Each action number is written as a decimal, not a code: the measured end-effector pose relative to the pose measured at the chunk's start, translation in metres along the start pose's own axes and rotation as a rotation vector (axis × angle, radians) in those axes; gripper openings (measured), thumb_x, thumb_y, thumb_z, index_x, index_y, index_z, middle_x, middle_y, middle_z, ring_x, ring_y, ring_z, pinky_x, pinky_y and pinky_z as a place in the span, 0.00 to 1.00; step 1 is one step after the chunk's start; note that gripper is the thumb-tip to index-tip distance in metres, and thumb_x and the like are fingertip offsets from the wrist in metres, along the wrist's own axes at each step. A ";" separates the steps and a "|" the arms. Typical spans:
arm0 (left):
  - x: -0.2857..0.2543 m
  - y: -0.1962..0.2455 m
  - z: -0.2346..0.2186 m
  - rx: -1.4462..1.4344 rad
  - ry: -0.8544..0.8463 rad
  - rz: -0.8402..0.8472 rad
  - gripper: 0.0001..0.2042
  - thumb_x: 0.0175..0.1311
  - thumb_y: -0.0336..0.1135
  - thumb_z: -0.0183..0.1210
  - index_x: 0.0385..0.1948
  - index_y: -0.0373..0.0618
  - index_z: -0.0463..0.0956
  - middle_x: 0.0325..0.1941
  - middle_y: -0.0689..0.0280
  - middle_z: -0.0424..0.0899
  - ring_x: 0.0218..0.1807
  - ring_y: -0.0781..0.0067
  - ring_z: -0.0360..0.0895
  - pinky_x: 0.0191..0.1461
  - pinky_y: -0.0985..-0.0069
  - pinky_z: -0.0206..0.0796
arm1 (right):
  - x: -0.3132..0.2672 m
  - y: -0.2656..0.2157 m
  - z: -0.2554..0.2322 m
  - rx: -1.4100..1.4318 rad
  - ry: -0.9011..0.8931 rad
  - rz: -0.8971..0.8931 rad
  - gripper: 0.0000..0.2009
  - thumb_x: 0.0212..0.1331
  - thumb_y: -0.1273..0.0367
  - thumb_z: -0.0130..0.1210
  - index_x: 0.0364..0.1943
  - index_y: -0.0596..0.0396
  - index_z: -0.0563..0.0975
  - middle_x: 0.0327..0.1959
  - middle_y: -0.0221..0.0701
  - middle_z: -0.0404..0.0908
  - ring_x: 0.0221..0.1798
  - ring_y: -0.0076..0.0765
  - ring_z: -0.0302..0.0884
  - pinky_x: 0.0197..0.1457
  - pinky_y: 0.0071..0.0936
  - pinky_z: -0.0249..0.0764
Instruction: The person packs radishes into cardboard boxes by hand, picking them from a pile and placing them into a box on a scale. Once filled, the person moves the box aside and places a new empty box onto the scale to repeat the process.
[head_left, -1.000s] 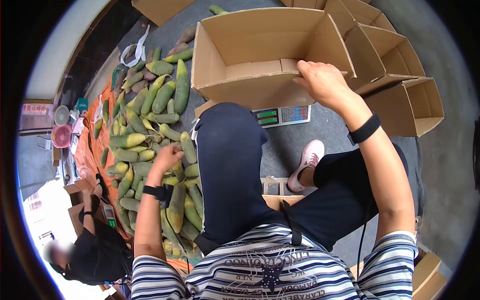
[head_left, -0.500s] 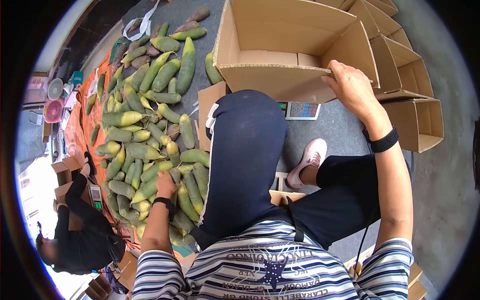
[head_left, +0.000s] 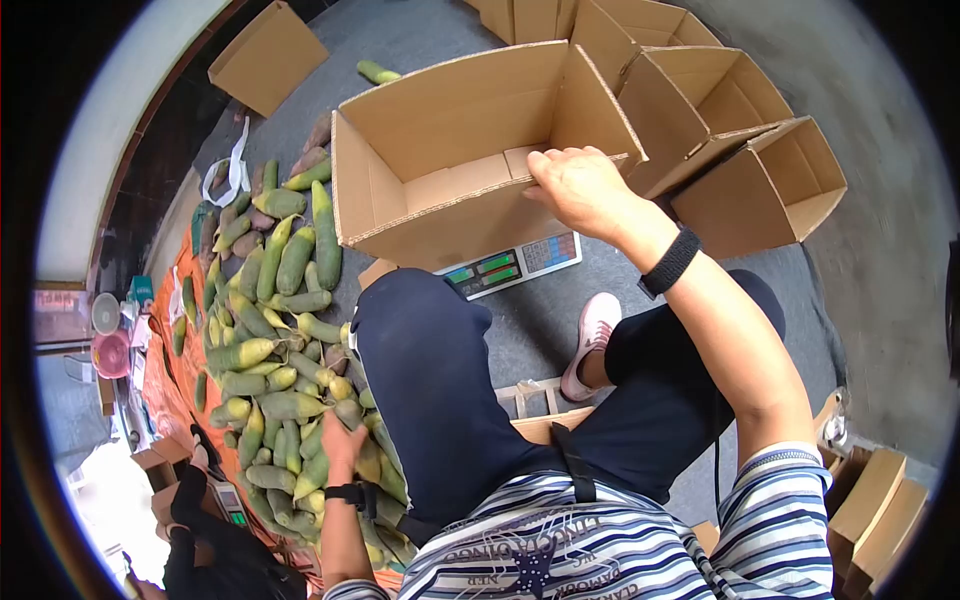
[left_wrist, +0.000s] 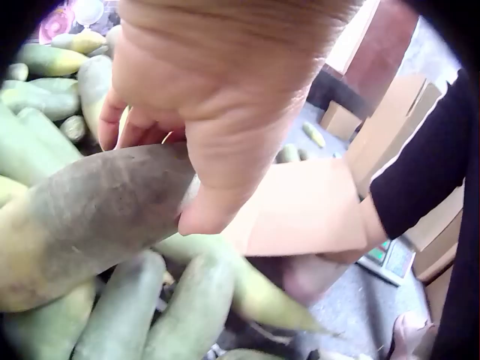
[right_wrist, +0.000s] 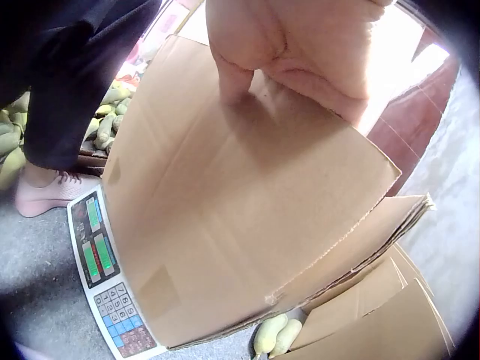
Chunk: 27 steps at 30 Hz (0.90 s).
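In the head view the box (head_left: 440,228) covers the scale's (head_left: 548,255) platform, and its near wall hides part of its inside floor. The digits on the scale are too small to read there. The bottom edge cuts off the other person (head_left: 235,565) and the shirt (head_left: 520,530). In the left wrist view the radish (left_wrist: 97,217) runs past the left edge; the left hand (left_wrist: 225,90), cut off at the top, hides its far end. In the right wrist view the top edge crops the right hand (right_wrist: 289,52), some fingers hidden behind the box wall.
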<state>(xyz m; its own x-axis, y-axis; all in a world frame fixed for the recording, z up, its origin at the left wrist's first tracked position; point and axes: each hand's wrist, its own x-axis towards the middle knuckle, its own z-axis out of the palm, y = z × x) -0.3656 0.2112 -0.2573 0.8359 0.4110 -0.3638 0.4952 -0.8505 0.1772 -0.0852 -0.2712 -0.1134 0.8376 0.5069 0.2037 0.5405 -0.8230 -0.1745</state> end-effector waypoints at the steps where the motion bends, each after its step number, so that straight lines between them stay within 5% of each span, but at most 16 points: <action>1: 0.004 0.002 -0.009 -0.157 0.152 0.083 0.32 0.43 0.41 0.70 0.48 0.30 0.67 0.48 0.44 0.77 0.52 0.42 0.74 0.57 0.60 0.66 | 0.000 -0.001 -0.001 0.002 -0.019 0.012 0.12 0.57 0.63 0.58 0.32 0.58 0.71 0.32 0.42 0.80 0.40 0.50 0.79 0.44 0.43 0.73; 2: 0.016 -0.009 -0.013 -0.182 0.317 0.165 0.33 0.45 0.41 0.70 0.49 0.27 0.67 0.48 0.44 0.77 0.51 0.48 0.75 0.58 0.63 0.65 | 0.000 -0.002 -0.001 0.005 -0.037 0.025 0.12 0.57 0.63 0.57 0.32 0.58 0.71 0.33 0.41 0.80 0.40 0.49 0.79 0.45 0.43 0.73; 6: 0.013 0.093 -0.127 -0.520 0.490 0.253 0.27 0.53 0.37 0.69 0.52 0.35 0.68 0.48 0.56 0.76 0.50 0.65 0.74 0.57 0.69 0.65 | -0.001 -0.003 -0.001 -0.011 -0.050 0.033 0.12 0.57 0.63 0.57 0.32 0.58 0.72 0.32 0.41 0.80 0.40 0.49 0.80 0.45 0.43 0.73; 13: 0.015 0.245 -0.246 -0.873 0.840 0.765 0.21 0.60 0.29 0.63 0.53 0.35 0.69 0.53 0.58 0.77 0.52 0.69 0.76 0.58 0.72 0.66 | -0.002 -0.003 0.000 -0.011 -0.023 0.038 0.12 0.57 0.62 0.57 0.32 0.57 0.72 0.32 0.40 0.80 0.39 0.48 0.80 0.45 0.43 0.73; 17: 0.034 0.328 -0.239 -0.912 0.630 1.011 0.21 0.59 0.29 0.63 0.54 0.35 0.69 0.51 0.60 0.78 0.50 0.71 0.76 0.56 0.75 0.68 | -0.003 -0.003 0.004 -0.044 -0.001 0.027 0.13 0.57 0.61 0.58 0.32 0.56 0.73 0.31 0.40 0.80 0.39 0.46 0.80 0.44 0.42 0.73; 21: 0.061 0.375 -0.203 -0.524 0.375 1.064 0.22 0.58 0.30 0.64 0.55 0.38 0.69 0.51 0.61 0.78 0.50 0.73 0.77 0.56 0.75 0.68 | -0.005 -0.001 0.004 -0.040 0.017 0.010 0.13 0.56 0.61 0.58 0.32 0.56 0.73 0.30 0.38 0.80 0.38 0.46 0.80 0.43 0.40 0.73; 23: 0.076 0.380 -0.182 -0.196 0.390 1.107 0.22 0.59 0.32 0.63 0.54 0.39 0.69 0.50 0.62 0.79 0.50 0.74 0.77 0.56 0.75 0.68 | -0.004 -0.001 0.005 -0.032 0.021 0.008 0.13 0.56 0.61 0.58 0.31 0.56 0.73 0.29 0.38 0.80 0.38 0.46 0.80 0.42 0.40 0.74; 24: 0.073 0.383 -0.180 -0.299 0.198 0.988 0.18 0.63 0.34 0.60 0.53 0.38 0.70 0.48 0.62 0.80 0.50 0.75 0.77 0.55 0.77 0.68 | -0.005 -0.001 0.005 -0.022 0.027 0.006 0.13 0.55 0.61 0.58 0.31 0.56 0.73 0.29 0.38 0.80 0.38 0.46 0.80 0.42 0.41 0.74; 27: 0.073 0.379 -0.199 -0.585 0.140 0.954 0.15 0.66 0.33 0.57 0.51 0.37 0.72 0.47 0.63 0.80 0.49 0.75 0.77 0.55 0.77 0.68 | -0.005 0.000 0.006 0.003 0.017 -0.034 0.13 0.55 0.61 0.58 0.30 0.56 0.72 0.29 0.38 0.80 0.37 0.46 0.80 0.42 0.41 0.74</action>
<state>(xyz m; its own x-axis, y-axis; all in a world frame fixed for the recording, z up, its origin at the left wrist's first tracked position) -0.0698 -0.0161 -0.0347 0.9331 -0.2597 0.2489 -0.3560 -0.5674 0.7425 -0.0894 -0.2723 -0.1198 0.8172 0.5304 0.2257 0.5691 -0.8045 -0.1700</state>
